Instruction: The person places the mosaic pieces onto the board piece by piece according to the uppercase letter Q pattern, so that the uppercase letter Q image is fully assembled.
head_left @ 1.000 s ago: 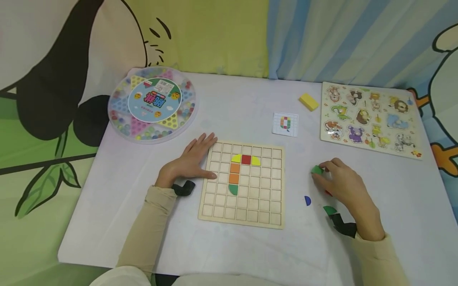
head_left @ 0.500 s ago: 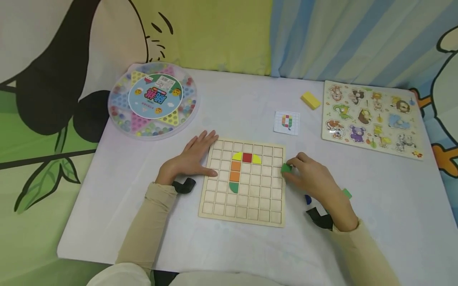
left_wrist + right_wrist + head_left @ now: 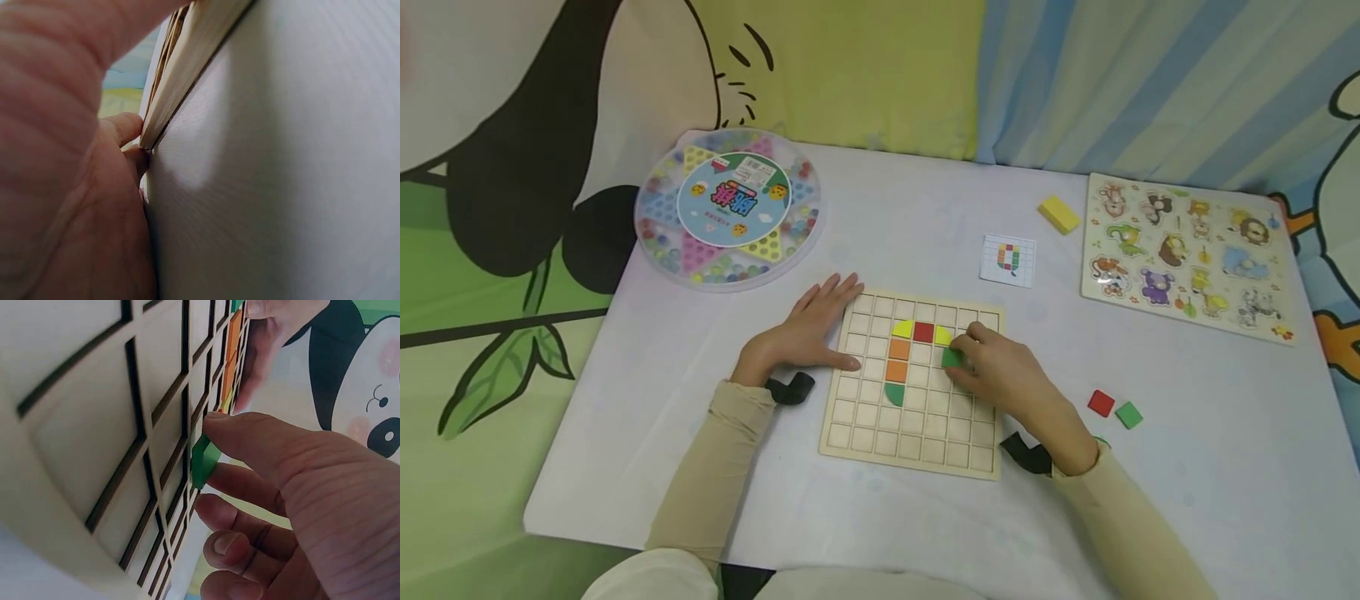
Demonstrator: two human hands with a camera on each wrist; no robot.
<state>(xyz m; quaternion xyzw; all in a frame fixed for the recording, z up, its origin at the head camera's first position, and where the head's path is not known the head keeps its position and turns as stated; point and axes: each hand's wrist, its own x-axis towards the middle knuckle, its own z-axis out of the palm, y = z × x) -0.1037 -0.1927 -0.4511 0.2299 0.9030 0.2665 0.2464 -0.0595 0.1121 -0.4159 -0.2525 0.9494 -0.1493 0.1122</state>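
A wooden grid board (image 3: 857, 437) lies on the table. Set in its cells are a red square tile (image 3: 923, 332), a yellow rounded tile (image 3: 903, 329) to its left and another to its right, two orange square tiles (image 3: 897, 360) in a column, and a green rounded tile (image 3: 894, 393) below them. My left hand (image 3: 796, 337) rests with spread fingers along the board's left edge, thumb over the rim. Between thumb and forefinger my right hand (image 3: 1011, 375) pinches a green square tile (image 3: 204, 461), tilted close over the cell below the right yellow tile.
Right of the board lie a red square tile (image 3: 1101, 403) and a green square tile (image 3: 1128, 415). Behind are a pattern card (image 3: 1007, 261), a yellow block (image 3: 1058, 214) and an animal puzzle (image 3: 1187, 304). A round marble game box (image 3: 730, 208) stands back left.
My right hand has carried the green square tile leftward from the loose tiles to over the board, uncovering the red and other green square tiles. My left hand has stayed at the board's edge.
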